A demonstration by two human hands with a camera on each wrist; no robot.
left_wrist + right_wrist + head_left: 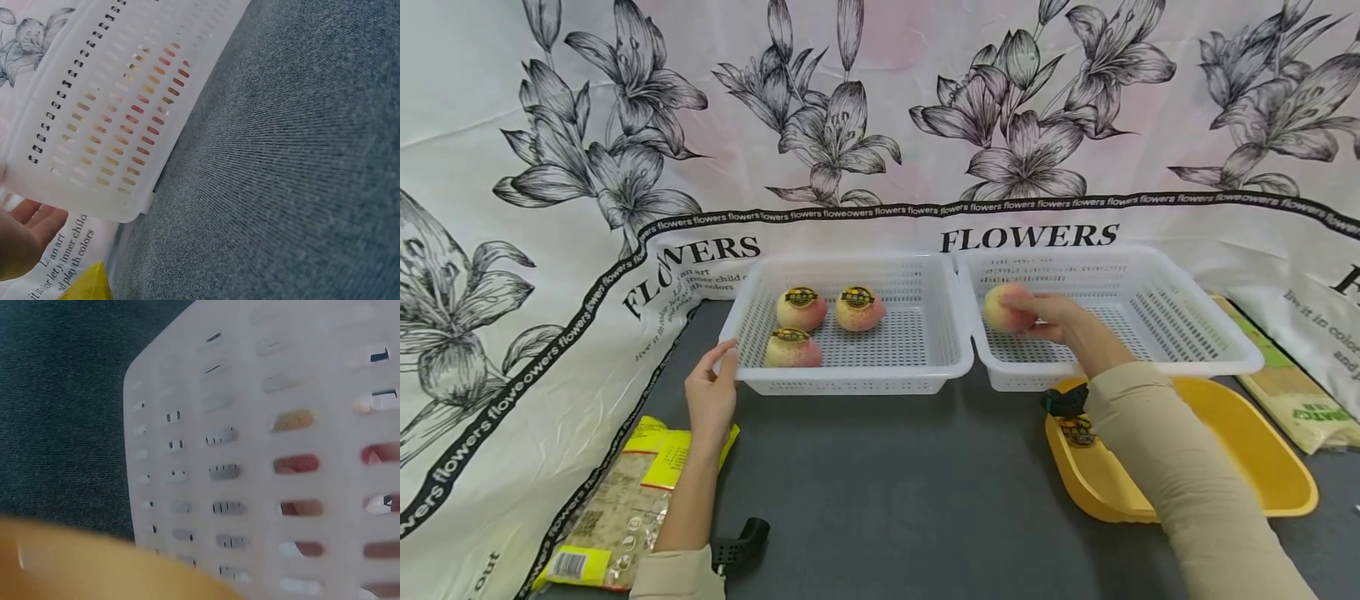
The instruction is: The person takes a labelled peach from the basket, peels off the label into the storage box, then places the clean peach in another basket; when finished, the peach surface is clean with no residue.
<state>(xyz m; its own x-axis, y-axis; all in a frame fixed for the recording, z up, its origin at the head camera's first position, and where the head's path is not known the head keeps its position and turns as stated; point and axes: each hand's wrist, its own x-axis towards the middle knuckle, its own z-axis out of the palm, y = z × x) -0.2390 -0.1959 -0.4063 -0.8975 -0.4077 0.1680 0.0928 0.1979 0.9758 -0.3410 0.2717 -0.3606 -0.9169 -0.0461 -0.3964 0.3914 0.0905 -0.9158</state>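
Grey cloth covers the table [887, 483], and on it we have two white plastic baskets side by side, their inner rims touching, so fruit can pass from one to the other over a short reach. We see the left basket [850, 375] holding three peaches [801, 308], each with a dark round sticker on top, grouped toward its left half. The right basket [1187, 350] holds only the one peach [1003, 307] we have in our right hand [1052, 321], low in its near-left corner, close to the basket floor. Our fingers curl round that fruit from the right side, which keeps it from rolling on the slotted floor. Through the slots in the right wrist view we make out pink skin behind the basket wall [262, 456]. A yellow tray [1262, 475] lies just in front of the right basket, partly under our sleeve. Our left hand [711, 396] rests against the left basket's near-left corner, fingers fairly straight and touching the rim, apparently steadying it. A yellow snack packet [625, 508] lies beside that wrist.
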